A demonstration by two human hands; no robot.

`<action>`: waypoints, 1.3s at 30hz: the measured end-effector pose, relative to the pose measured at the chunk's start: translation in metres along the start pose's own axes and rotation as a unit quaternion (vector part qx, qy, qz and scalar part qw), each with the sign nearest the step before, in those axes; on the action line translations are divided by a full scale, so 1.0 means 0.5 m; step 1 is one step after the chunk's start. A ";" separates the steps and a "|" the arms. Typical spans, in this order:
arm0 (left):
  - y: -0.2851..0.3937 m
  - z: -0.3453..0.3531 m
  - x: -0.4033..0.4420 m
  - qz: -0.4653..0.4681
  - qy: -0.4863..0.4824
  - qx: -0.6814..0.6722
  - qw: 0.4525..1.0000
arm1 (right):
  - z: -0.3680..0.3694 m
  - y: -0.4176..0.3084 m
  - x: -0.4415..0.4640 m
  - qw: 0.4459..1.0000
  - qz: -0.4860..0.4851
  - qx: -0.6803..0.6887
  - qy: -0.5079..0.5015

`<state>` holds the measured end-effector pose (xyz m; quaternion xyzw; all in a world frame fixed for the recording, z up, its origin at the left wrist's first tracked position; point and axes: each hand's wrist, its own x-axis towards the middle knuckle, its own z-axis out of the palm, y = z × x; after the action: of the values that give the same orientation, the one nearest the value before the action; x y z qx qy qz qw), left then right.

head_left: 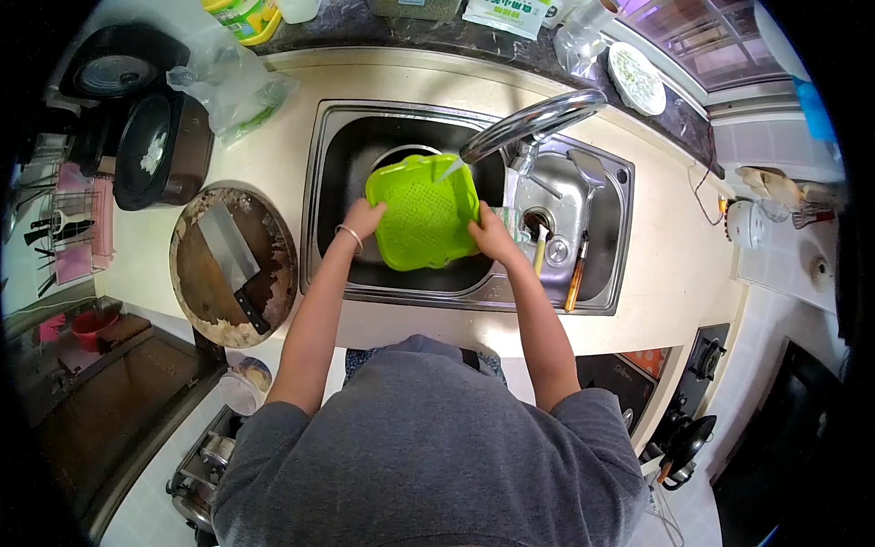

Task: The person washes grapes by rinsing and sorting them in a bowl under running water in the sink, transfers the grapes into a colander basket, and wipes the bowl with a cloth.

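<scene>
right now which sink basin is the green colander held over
The larger basin, on the left; the smaller basin on the right has no green colander over it and holds an orange-handled tool.

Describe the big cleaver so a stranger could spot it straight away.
Find the sink, then the round wooden board to its left. The cleaver lies flat on that board, broad silver blade and black handle. Unlike the utensils racked further left, it lies alone.

A pale countertop (pixel 679 210) carries a round board (pixel 195 273) and plastic bag (pixel 230 89).
</scene>
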<state>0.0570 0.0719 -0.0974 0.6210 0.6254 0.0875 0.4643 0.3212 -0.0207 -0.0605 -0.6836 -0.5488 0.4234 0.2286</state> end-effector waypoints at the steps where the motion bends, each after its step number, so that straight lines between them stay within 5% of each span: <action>1: -0.010 -0.001 -0.004 0.001 -0.001 0.000 1.000 | 0.005 0.008 -0.008 1.000 0.000 0.000 0.001; 4: -0.017 -0.021 -0.040 -0.003 -0.088 -0.070 0.994 | 0.034 0.007 -0.019 0.994 -0.018 0.103 -0.013; 6: -0.004 -0.038 -0.066 -0.077 -0.048 -0.431 0.898 | 0.043 -0.026 -0.005 0.996 -0.002 0.087 0.000; 7: -0.001 -0.046 -0.070 -0.077 -0.048 -0.428 0.899 | 0.042 -0.042 0.008 0.998 0.013 0.068 0.014; 9: 0.007 -0.060 -0.079 -0.160 -0.118 -0.563 0.802 | 0.063 -0.020 0.048 0.991 -0.029 0.120 0.045; 13: 0.028 -0.065 -0.084 -0.116 -0.111 -0.397 0.904 | 0.038 -0.060 0.073 0.994 -0.042 0.016 0.098; 15: 0.006 -0.058 -0.058 -0.004 0.014 -0.292 0.956 | 0.033 -0.070 0.078 0.973 0.011 0.231 0.023; 16: 0.006 -0.058 -0.059 -0.003 0.013 -0.289 0.957 | 0.038 -0.053 0.088 0.977 0.020 0.212 0.028; 18: 0.022 -0.056 -0.063 0.066 0.159 -0.121 0.978 | 0.035 -0.032 0.090 0.974 0.040 0.221 0.028; 19: 0.045 -0.056 -0.077 0.066 0.158 -0.120 0.978 | 0.036 -0.019 0.088 0.972 0.061 0.228 0.024; 21: 0.087 -0.059 -0.106 0.128 0.314 0.017 0.941 | 0.062 0.028 0.087 0.963 0.094 0.251 0.014; 27: 0.150 -0.086 -0.161 0.176 0.337 0.019 0.925 | 0.128 0.086 0.062 0.992 0.104 0.065 0.026; 33: 0.171 -0.108 -0.213 0.243 0.368 -0.038 0.896 | 0.127 0.046 0.052 0.991 0.115 0.053 0.033; 36: 0.158 -0.112 -0.212 0.331 0.426 -0.056 0.840 | 0.140 0.046 0.058 0.994 0.109 0.015 0.029; 39: 0.147 -0.112 -0.218 0.318 0.432 -0.057 0.842 | 0.157 0.047 0.082 0.995 0.098 -0.025 0.016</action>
<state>0.0474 0.0199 0.0353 0.6578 0.5244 0.5251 0.1284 0.2704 -0.0008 -0.1343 -0.7461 -0.4861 0.4187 0.1779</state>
